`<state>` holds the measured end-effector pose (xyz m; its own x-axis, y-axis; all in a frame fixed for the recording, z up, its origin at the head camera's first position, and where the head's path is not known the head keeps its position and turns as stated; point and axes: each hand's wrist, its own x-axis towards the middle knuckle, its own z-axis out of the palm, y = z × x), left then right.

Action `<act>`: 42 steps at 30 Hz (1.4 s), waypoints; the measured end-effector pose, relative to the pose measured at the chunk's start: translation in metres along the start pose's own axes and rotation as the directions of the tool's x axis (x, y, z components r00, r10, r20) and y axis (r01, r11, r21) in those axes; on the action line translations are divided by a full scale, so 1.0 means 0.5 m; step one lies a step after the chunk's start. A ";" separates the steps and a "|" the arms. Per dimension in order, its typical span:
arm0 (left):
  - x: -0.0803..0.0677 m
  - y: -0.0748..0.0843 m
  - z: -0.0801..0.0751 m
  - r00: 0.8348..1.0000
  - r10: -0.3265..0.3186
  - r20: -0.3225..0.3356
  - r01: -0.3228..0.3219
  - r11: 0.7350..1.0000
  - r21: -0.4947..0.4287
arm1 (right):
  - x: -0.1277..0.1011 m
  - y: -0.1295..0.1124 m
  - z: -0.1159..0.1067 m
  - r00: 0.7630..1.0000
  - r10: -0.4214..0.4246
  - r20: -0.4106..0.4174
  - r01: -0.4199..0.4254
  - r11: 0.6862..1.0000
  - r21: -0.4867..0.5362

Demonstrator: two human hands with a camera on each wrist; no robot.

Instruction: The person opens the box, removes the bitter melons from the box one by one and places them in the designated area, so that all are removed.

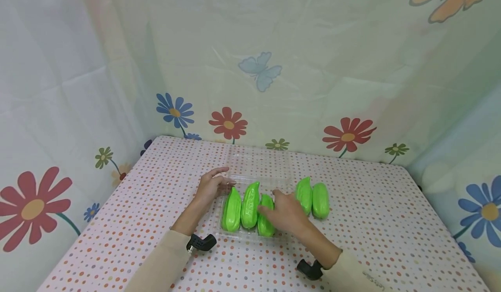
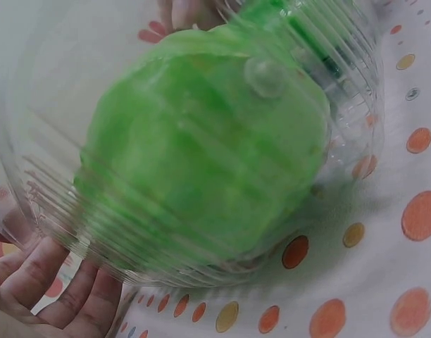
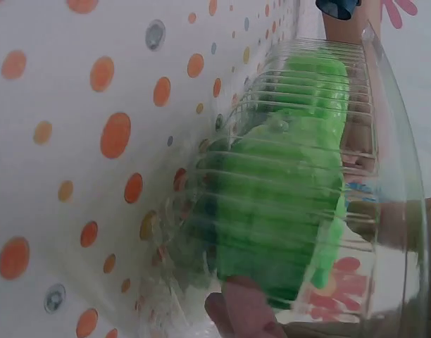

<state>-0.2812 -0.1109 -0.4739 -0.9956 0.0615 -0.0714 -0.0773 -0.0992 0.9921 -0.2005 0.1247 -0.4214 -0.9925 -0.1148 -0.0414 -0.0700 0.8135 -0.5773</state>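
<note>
A clear plastic clamshell box (image 1: 250,236) lies with its lid (image 1: 260,164) folded back toward the wall. In its tray are a left green gourd (image 1: 232,214), a middle green gourd (image 1: 250,207) with a pointed tip, and a right green gourd (image 1: 266,222). My right hand (image 1: 287,211) grips the right gourd, thumb over its top and fingers along its far side. My left hand (image 1: 209,190) is at the tray's far left corner. In the left wrist view its fingers (image 2: 82,296) touch the outside of the ribbed wall.
Two more green gourds lie on the dotted tablecloth (image 1: 372,222) right of the box: a pointed one (image 1: 304,194) and a rounder-ended one (image 1: 321,200), side by side, close to my right hand. A flowered curtain (image 1: 293,101) closes off the table's back and sides.
</note>
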 end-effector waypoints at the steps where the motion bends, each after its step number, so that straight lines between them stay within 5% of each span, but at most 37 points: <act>1: 0.000 0.000 0.000 1.000 -0.002 0.001 0.002 1.000 0.001 | 0.000 0.001 0.003 1.000 0.001 0.006 -0.001 1.000 -0.006; 21: 0.000 0.003 0.001 1.000 -0.016 0.004 0.016 1.000 -0.006 | -0.002 0.009 0.021 0.999 -0.039 0.016 0.040 0.999 -0.034; 42: 0.000 0.002 -0.001 1.000 -0.008 -0.001 0.008 1.000 0.006 | 0.003 0.009 0.012 0.996 0.006 -0.089 0.008 0.988 0.155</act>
<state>-0.2813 -0.1117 -0.4731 -0.9949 0.0613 -0.0795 -0.0850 -0.0930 0.9920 -0.2019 0.1247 -0.4289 -0.9979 -0.0588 0.0277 -0.0615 0.7146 -0.6968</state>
